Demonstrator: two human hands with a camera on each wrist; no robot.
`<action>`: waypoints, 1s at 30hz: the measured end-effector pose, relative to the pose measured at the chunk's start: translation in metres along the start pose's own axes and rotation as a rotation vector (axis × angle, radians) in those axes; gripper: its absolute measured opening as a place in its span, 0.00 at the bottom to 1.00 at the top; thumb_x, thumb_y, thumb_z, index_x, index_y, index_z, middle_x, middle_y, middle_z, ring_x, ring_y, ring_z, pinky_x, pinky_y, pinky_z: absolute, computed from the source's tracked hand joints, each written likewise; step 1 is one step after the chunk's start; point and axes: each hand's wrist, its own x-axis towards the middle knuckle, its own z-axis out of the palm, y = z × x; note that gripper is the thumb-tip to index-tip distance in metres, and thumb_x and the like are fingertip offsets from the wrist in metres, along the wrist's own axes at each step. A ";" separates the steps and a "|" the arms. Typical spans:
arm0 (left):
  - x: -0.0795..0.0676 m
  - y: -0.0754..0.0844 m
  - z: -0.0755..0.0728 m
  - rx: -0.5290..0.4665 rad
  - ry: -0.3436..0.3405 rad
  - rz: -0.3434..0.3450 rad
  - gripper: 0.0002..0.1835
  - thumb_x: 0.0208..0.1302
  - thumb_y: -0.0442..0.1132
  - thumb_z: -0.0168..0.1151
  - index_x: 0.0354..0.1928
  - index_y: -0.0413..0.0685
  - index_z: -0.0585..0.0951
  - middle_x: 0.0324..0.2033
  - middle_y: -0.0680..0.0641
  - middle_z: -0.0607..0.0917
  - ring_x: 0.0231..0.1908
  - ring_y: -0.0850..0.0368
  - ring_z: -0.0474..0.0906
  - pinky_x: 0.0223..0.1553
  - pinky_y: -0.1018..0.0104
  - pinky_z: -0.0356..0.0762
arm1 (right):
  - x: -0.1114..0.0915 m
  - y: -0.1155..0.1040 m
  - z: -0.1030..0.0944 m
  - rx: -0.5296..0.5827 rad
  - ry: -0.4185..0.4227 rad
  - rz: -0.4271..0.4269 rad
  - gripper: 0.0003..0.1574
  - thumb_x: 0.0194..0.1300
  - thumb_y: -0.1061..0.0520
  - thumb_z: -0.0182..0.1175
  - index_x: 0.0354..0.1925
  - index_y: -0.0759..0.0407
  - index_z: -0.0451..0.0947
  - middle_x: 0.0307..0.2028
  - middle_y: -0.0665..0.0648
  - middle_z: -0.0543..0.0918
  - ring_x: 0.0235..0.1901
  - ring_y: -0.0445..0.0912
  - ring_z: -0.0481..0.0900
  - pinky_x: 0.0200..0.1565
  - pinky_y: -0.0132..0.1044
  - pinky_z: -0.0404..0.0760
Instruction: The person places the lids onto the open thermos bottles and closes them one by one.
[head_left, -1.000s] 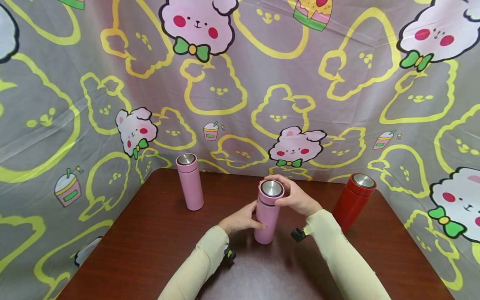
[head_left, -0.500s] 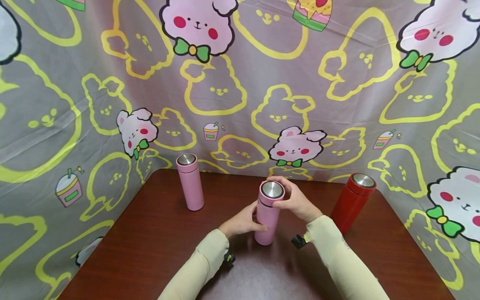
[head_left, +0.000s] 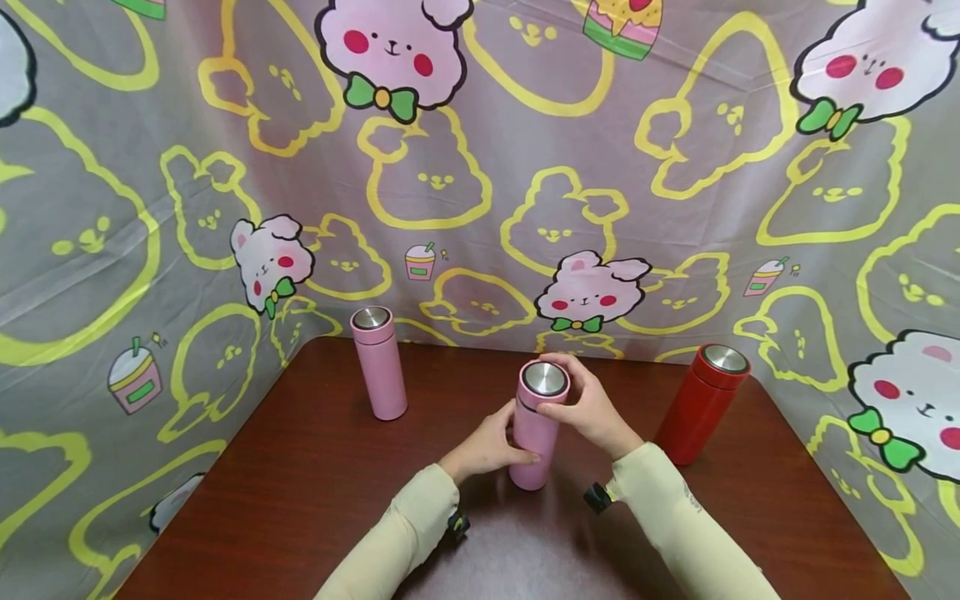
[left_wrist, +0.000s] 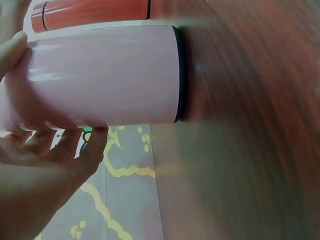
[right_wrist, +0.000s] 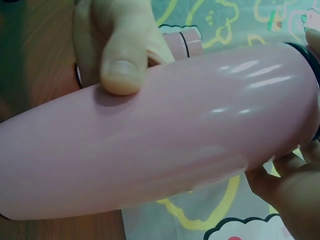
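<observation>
A pink thermos bottle (head_left: pixel 534 437) stands roughly upright at mid-table, a steel disc set in the top of its lid (head_left: pixel 545 379). My left hand (head_left: pixel 483 446) grips the bottle's body from the left, thumb across the front. The right hand (head_left: pixel 592 412) holds the lid from the right, its thumb at the front near the lid seam. In the left wrist view, the left fingers (left_wrist: pixel 92 147) curl along the pink body (left_wrist: pixel 110 75) near its black base ring. The right wrist view shows the left thumb (right_wrist: pixel 122 75) pressed on the bottle and part of the right hand (right_wrist: pixel 295 185).
Another pink thermos (head_left: pixel 384 375) stands at the back left of the brown table (head_left: pixel 285 500). A red thermos (head_left: pixel 697 408) stands on the right, partly behind the right forearm. A patterned cloth (head_left: pixel 465 150) rises behind the table and along both sides.
The right hand has turned slightly around the lid, its thumb shifting left across the front. The left hand keeps its hold, and the bottle stays in nearly the same place.
</observation>
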 end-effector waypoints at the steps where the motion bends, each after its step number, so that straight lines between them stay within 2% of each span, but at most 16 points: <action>1: 0.000 0.001 0.000 0.002 0.005 0.000 0.41 0.47 0.36 0.75 0.63 0.54 0.64 0.50 0.52 0.78 0.48 0.59 0.76 0.47 0.66 0.75 | 0.000 0.000 0.001 -0.002 0.010 -0.004 0.39 0.53 0.69 0.67 0.62 0.65 0.63 0.53 0.60 0.74 0.50 0.47 0.75 0.50 0.37 0.76; 12: 0.000 0.002 0.002 0.038 0.020 -0.012 0.41 0.46 0.38 0.76 0.63 0.54 0.65 0.50 0.53 0.78 0.48 0.59 0.76 0.46 0.66 0.75 | -0.003 0.001 0.009 -0.032 0.087 -0.014 0.40 0.51 0.68 0.68 0.60 0.64 0.61 0.53 0.60 0.72 0.50 0.46 0.74 0.49 0.35 0.76; 17: -0.001 0.003 0.001 0.033 0.017 -0.017 0.42 0.46 0.38 0.76 0.63 0.54 0.64 0.50 0.52 0.78 0.48 0.59 0.76 0.47 0.66 0.75 | -0.003 0.001 0.007 -0.015 0.053 0.014 0.46 0.51 0.66 0.70 0.63 0.62 0.58 0.56 0.60 0.71 0.52 0.47 0.73 0.51 0.35 0.74; 20: 0.000 0.002 0.001 0.023 0.007 -0.019 0.42 0.46 0.37 0.76 0.64 0.53 0.64 0.50 0.51 0.78 0.48 0.59 0.76 0.47 0.65 0.75 | -0.003 0.001 0.001 0.047 -0.025 0.034 0.50 0.52 0.63 0.69 0.67 0.61 0.53 0.58 0.59 0.69 0.55 0.47 0.71 0.52 0.37 0.74; 24: 0.002 0.001 0.000 -0.013 -0.026 -0.025 0.43 0.46 0.36 0.75 0.64 0.54 0.64 0.51 0.52 0.77 0.49 0.59 0.75 0.49 0.64 0.74 | -0.001 0.005 -0.010 0.186 -0.194 0.022 0.50 0.57 0.62 0.63 0.70 0.63 0.47 0.62 0.58 0.67 0.59 0.49 0.68 0.55 0.42 0.72; 30: 0.006 -0.004 -0.005 -0.132 -0.136 -0.032 0.42 0.48 0.32 0.73 0.65 0.54 0.62 0.54 0.52 0.75 0.52 0.59 0.73 0.53 0.62 0.70 | 0.010 0.013 -0.027 0.399 -0.436 0.017 0.47 0.60 0.63 0.56 0.72 0.64 0.46 0.67 0.59 0.62 0.64 0.51 0.62 0.61 0.45 0.65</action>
